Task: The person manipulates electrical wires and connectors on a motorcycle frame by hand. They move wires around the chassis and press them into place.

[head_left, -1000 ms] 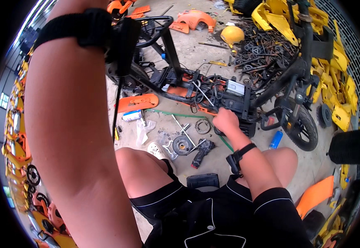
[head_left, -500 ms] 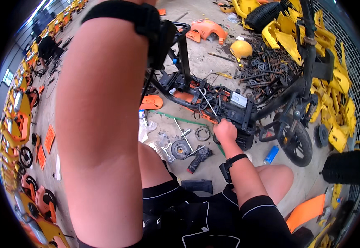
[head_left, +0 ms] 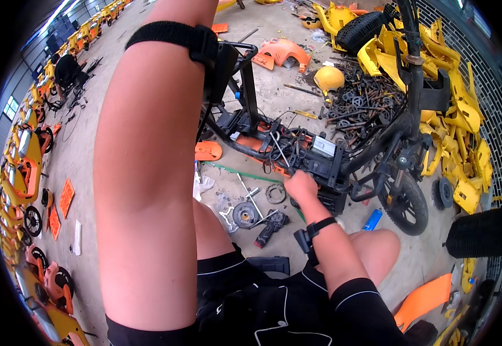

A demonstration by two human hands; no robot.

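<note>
My left arm [head_left: 147, 167] rises large across the left of the view with a black strap around it. Its hand is beyond the top edge, out of sight. My right hand [head_left: 301, 187] is closed at the near side of a stripped black scooter frame [head_left: 251, 86], wearing a strapped device at the wrist. From its fist a tool with a long thin metal shaft [head_left: 280, 149] points up and left over the frame's cables. The tool's grip is mostly hidden by the fingers. A silver-topped box [head_left: 323, 146] sits in the frame beyond the hand.
On the floor before me lie a cordless power tool [head_left: 272, 227], a round hub [head_left: 245, 214], a ring [head_left: 275, 193] and a T-shaped wrench [head_left: 250, 193]. A blue can [head_left: 372, 219] lies near the front wheel [head_left: 405, 205]. Yellow panels [head_left: 458, 144] and dark metal parts [head_left: 357, 101] are heaped beyond.
The view has shifted slightly, so the scene sits lower and further left. My right hand stays closed on the tool beside the frame; my left arm remains raised.
</note>
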